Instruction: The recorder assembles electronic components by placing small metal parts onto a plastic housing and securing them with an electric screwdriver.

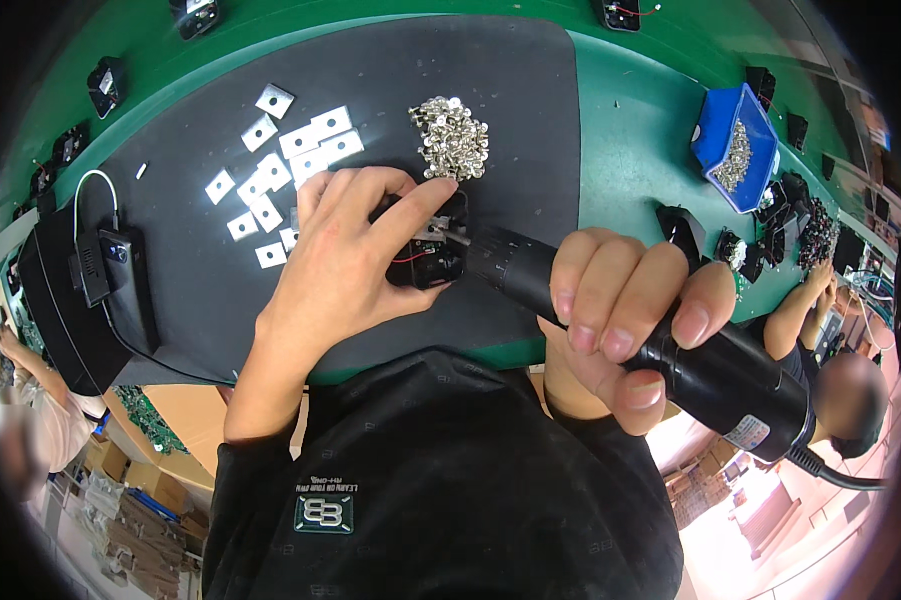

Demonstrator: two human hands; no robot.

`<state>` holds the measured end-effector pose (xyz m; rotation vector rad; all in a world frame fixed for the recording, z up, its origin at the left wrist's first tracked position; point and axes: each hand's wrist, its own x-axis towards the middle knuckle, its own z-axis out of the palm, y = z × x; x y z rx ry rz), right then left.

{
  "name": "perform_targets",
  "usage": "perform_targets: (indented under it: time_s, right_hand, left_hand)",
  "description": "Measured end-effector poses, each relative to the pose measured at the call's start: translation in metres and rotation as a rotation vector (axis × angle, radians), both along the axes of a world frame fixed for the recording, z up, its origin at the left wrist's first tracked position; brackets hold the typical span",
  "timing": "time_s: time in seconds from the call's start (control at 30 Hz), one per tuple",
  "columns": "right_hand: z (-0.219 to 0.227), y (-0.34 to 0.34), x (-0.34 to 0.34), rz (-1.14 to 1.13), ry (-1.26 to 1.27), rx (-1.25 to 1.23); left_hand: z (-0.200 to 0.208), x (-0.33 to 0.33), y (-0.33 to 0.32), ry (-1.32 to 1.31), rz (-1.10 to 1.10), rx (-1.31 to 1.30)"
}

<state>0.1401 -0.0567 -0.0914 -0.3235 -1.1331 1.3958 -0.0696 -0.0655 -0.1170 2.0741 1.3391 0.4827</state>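
Note:
My left hand (355, 240) is closed around a small black plastic housing (438, 268), which shows a metal piece and a red wire inside. In my right hand (630, 310) is a black electric screwdriver (520, 268), gripped round its body and lying aslant. Its bit reaches into the housing at the metal piece; whether a screw sits under the tip I cannot make out. Just beyond my left fingertips lies a heap of silver screws (450, 138). Square metal plates (305, 140), each with a hole, are scattered to the left of the heap.
A blue bin (735, 145) of small metal parts stands at the right, near several black housings (682, 232). On the left a phone (125, 270) with a white cable leans on a black box (62, 300). A dark mat (515, 90) covers the green table. Other people sit at both sides.

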Motion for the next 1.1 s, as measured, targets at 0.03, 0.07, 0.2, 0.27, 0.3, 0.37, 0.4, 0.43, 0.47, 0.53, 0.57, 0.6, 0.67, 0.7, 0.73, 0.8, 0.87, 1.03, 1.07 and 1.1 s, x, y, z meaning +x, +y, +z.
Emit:
perform_targets:
  time_s: [0.03,0.07,0.2,0.27,0.3,0.37,0.4,0.43,0.47,0.53,0.57,0.6,0.67,0.7,0.73,0.8,0.87,1.03,1.07,1.1]
  right_hand:
    - [-0.002,0.001,-0.001,-0.004,0.013,0.024]
    - [-0.003,0.001,-0.002,-0.007,0.026,0.048]
    - [-0.008,0.002,-0.004,-0.03,0.034,0.055]
    - [-0.012,0.005,-0.005,-0.072,0.168,0.166]
    - [-0.011,0.006,-0.004,-0.069,0.168,0.166]
    - [-0.01,0.007,0.0,-0.043,0.116,0.155]
    - [-0.01,0.007,-0.002,-0.042,0.118,0.151]
    - [-0.011,0.008,-0.004,-0.045,0.137,0.153]
    - [-0.012,0.008,-0.006,-0.048,0.157,0.154]
    - [-0.013,0.007,-0.004,-0.04,0.126,0.131]
    - [-0.014,0.006,-0.003,-0.033,0.099,0.107]
    - [-0.013,0.006,-0.004,-0.033,0.099,0.105]
    - [-0.011,0.005,-0.006,-0.086,0.116,0.1]
    - [-0.011,0.005,-0.006,-0.082,0.118,0.1]
    - [-0.011,0.005,-0.005,-0.054,0.098,0.085]
    - [-0.009,0.006,-0.004,-0.029,0.073,0.07]
    - [-0.005,0.006,-0.004,-0.031,0.034,0.053]
    - [-0.001,0.016,-0.003,0.077,-0.011,0.045]
    - [0.002,0.017,-0.003,0.104,-0.054,0.021]
    - [0.003,0.019,-0.005,0.105,-0.064,0.016]
  left_hand:
    - [-0.001,-0.001,0.001,-0.016,0.001,-0.003]
    - [0.0,-0.002,0.0,-0.016,0.003,-0.005]
    - [-0.001,-0.002,0.002,-0.007,-0.012,-0.024]
    - [0.0,-0.002,0.002,-0.017,-0.017,-0.028]
    - [0.0,-0.002,0.002,-0.011,-0.019,-0.032]
    - [-0.001,-0.003,0.004,-0.006,-0.018,-0.036]
    - [0.0,-0.003,0.003,-0.007,-0.019,-0.038]
    - [0.001,-0.003,0.003,-0.007,-0.019,-0.04]
    - [0.002,-0.004,0.002,-0.005,-0.017,-0.043]
    - [-0.002,-0.004,0.003,-0.006,-0.017,-0.023]
    - [-0.003,-0.003,0.003,-0.009,-0.016,-0.022]
    - [-0.002,-0.003,0.003,-0.011,-0.019,-0.03]
    - [0.0,-0.002,0.003,-0.013,-0.023,-0.04]
    - [-0.001,-0.003,0.003,-0.01,-0.017,-0.024]
    - [-0.002,-0.003,0.003,-0.007,-0.01,-0.007]
    - [-0.003,-0.003,0.002,-0.012,-0.011,-0.012]
    - [-0.003,-0.003,0.002,-0.024,-0.019,-0.019]
    - [0.0,-0.004,0.003,-0.024,-0.029,0.012]
    - [0.001,-0.004,0.003,-0.023,-0.026,0.012]
    - [0.0,-0.005,0.004,-0.033,-0.016,0.008]
